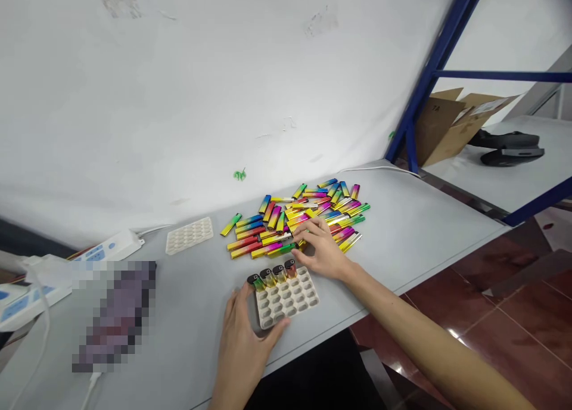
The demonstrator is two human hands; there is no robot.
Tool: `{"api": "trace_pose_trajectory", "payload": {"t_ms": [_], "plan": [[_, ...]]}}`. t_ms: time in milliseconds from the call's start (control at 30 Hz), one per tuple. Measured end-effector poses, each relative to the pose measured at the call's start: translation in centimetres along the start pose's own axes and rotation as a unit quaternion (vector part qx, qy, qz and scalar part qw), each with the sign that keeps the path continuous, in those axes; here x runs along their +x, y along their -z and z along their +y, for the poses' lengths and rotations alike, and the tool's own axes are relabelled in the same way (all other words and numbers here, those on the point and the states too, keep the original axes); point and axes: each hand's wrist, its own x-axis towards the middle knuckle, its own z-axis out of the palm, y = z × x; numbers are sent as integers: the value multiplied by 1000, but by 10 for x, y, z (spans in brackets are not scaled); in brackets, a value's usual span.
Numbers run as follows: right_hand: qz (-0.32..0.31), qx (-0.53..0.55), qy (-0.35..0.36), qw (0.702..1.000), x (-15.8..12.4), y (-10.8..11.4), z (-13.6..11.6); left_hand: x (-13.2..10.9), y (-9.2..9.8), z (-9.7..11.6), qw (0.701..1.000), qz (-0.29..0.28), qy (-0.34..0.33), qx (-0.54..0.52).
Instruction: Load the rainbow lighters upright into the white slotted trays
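My left hand [245, 332] grips the left and front edges of a cream moulded tray [290, 306] with rows of oval pockets. Along the tray's back row stand several shiny lighters [279, 273] with black tops and green, gold or red bodies. Just behind the tray, my right hand [322, 247] is at the front of a pile of lighters [272, 222] in metallic rainbow shades. Its thumb and fingertips close around the right end of a green and yellow lighter [281, 251] that lies at the pile's front. Part of the pile is hidden under this hand.
A second cream tray [190, 235] lies left of the pile. Farther left are white power strips [107, 246], cables and a pixelated object [117, 314]. A blue metal frame [422, 106], a cardboard box [447, 127] and a black device [509, 148] stand to the right.
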Motion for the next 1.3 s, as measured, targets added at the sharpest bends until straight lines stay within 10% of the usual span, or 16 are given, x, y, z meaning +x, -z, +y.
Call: {"api": "trace_pose_trajectory", "payload": {"t_ms": [100,233,433,1300], "plan": [[94,188,-111,971,1,2,-2,1,0,-1,1000,5,3,9],[158,460,-247,838,7,3,1,2,-2,-4,1000,10,-4,17],[157,564,-306,751,12,11,2,3,-2,-4,1000,5,5,18],[139,577,-301,746,9,7,1,3,1,1,999,-4,8,34]]}}
